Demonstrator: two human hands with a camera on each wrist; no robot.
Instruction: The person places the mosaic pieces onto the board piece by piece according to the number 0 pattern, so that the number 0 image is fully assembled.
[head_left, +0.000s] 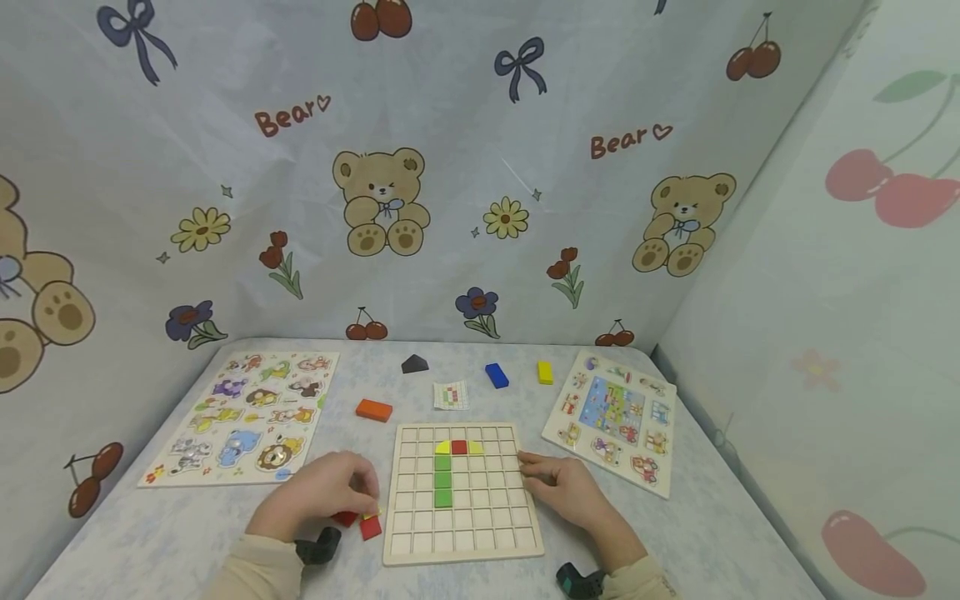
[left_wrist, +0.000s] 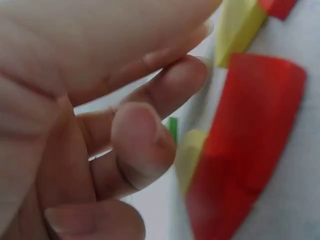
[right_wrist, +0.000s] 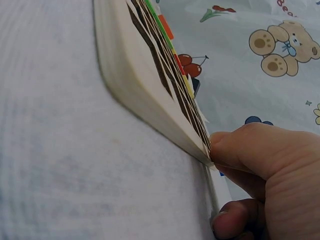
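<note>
some red blocks (head_left: 371, 528) lie beside the left edge of the board (head_left: 491, 518), under the left hand (head_left: 324, 487) — fingers loosely bent, holding nothing visible; the right hand (head_left: 568, 493), unclenched, touches the right edge — a bump there could jostle the green blocks (head_left: 443, 479).

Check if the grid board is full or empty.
Partly full: the grid board holds green blocks, a red block and yellow blocks; most squares are bare.
</note>
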